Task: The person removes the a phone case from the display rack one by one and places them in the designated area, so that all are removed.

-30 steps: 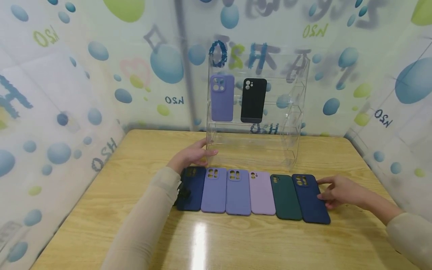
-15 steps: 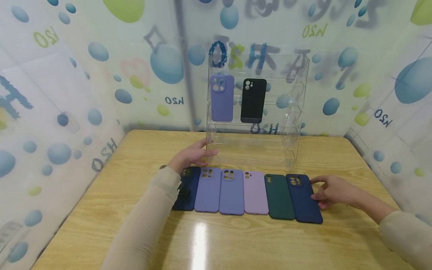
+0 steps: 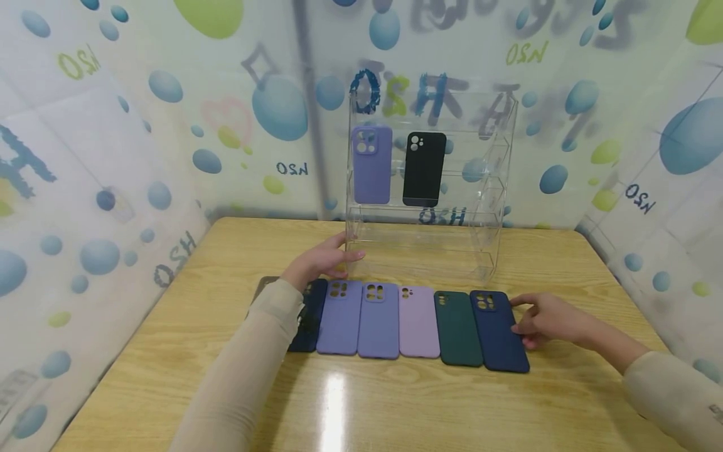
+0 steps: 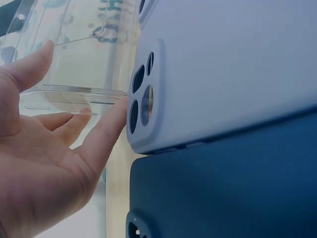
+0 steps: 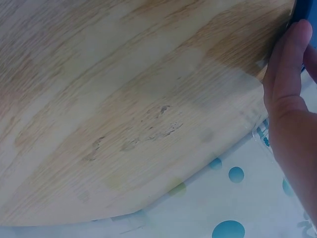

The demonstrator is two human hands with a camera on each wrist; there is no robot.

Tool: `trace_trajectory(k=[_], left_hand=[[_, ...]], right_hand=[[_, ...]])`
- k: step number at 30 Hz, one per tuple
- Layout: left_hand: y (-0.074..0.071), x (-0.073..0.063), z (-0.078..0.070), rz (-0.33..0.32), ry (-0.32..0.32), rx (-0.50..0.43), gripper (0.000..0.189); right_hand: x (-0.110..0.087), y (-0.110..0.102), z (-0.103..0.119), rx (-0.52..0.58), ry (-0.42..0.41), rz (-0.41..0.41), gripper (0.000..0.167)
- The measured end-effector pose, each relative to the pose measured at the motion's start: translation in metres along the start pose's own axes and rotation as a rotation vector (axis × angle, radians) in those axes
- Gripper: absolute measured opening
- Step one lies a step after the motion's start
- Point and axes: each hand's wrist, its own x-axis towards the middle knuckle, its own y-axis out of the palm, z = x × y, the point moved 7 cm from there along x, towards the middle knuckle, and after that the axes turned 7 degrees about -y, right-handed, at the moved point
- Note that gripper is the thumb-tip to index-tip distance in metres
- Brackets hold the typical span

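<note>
A row of phone cases lies flat on the table. In the head view my right hand (image 3: pixel 550 321) touches the right edge of the dark blue phone case (image 3: pixel 499 333) at the row's right end with extended fingers. Leftward follow a dark green case (image 3: pixel 459 329), a pink-lilac case (image 3: pixel 419 323), two periwinkle cases (image 3: pixel 378 323) and another dark blue case (image 3: pixel 312 320), partly behind my left sleeve. A smoky brown case (image 3: pixel 265 284) is mostly hidden there. My left hand (image 3: pixel 319 258) holds the lower left side of the clear display rack (image 3: pixel 423 242), thumb in front and fingertips behind.
A purple case (image 3: pixel 371 169) and a black case (image 3: pixel 425 169) stand upright on a rack tier, left and middle. Patterned fabric walls (image 3: pixel 254 176) enclose the wooden table (image 3: pixel 395 408) at the back and sides.
My right hand has slid left, and the whole row of cases has shifted left with it; the smoky case now shows beside the left sleeve. The left hand and rack stay put.
</note>
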Motion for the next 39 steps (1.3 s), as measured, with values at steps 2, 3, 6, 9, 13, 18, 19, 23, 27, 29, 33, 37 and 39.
trace_trajectory(k=[2,3,6,9,13,18,19,23,27,29,33,37,39], left_hand=[[0.000,0.000,0.000,-0.003,-0.001,-0.003,0.091],[0.000,0.000,0.000,-0.003,0.000,-0.003,0.090],[0.001,0.000,0.000,0.002,0.004,-0.007,0.090],[0.001,0.000,0.000,0.008,0.009,-0.014,0.091],[0.001,0.001,0.001,0.011,0.010,-0.016,0.092],[0.001,0.002,0.001,0.016,0.007,-0.015,0.093],[0.001,0.001,0.001,0.017,0.008,-0.014,0.093],[0.001,0.001,0.001,0.017,0.014,-0.011,0.092],[0.000,0.000,0.002,0.012,0.009,-0.014,0.091],[0.000,0.000,0.002,0.011,0.006,-0.012,0.091],[0.000,-0.001,0.000,0.013,0.007,-0.011,0.092],[0.000,-0.001,0.000,0.013,0.002,-0.018,0.092],[0.001,-0.001,0.001,0.012,0.001,-0.020,0.092]], right_hand=[[0.000,0.001,0.001,-0.003,0.001,0.001,0.078],[0.000,0.001,0.001,-0.004,0.001,0.001,0.078],[-0.001,0.001,0.002,0.000,0.006,0.001,0.078],[-0.002,0.000,0.003,0.006,0.003,0.010,0.078],[-0.004,-0.006,0.009,-0.003,-0.015,0.020,0.081],[-0.005,-0.021,0.027,-0.018,-0.052,0.007,0.082],[-0.005,-0.025,0.033,-0.027,-0.063,0.001,0.082],[-0.007,-0.036,0.064,-0.075,-0.110,-0.006,0.083],[-0.009,-0.045,0.098,-0.092,-0.135,-0.014,0.084],[-0.009,-0.049,0.115,-0.109,-0.151,-0.024,0.082],[-0.007,-0.053,0.149,-0.172,-0.189,-0.047,0.079],[0.001,-0.054,0.177,-0.204,-0.215,-0.070,0.076],[0.006,-0.055,0.188,-0.210,-0.229,-0.082,0.074]])
